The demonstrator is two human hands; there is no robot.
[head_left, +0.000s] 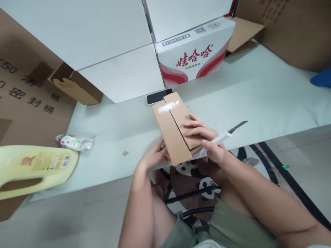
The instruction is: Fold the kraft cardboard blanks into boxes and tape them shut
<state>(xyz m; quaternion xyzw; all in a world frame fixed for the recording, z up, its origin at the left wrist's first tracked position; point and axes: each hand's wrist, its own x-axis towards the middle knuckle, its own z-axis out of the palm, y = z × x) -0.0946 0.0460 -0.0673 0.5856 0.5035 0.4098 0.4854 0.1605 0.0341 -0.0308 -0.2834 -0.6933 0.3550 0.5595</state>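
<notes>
A small brown cardboard box [175,128] lies at the table's near edge, its two top flaps meeting along a narrow gap. Clear tape sticks across the far end of that gap, and the near end is slightly parted. My left hand [156,154] grips the box's left side, some fingers hidden beneath it. In my right hand [210,139] a knife [222,138] with a white handle is held near the thumb, its narrow blade pointing right, away from the box. That hand's fingers rest spread on the right flap.
Behind the box lies a phone-like device [159,96] before white cartons [124,70] and a red-and-white water carton [195,57]. To the left are a plastic bottle [74,142], a yellow jug [51,165] and a large cardboard box [31,89]. A blue object [322,78] sits far right.
</notes>
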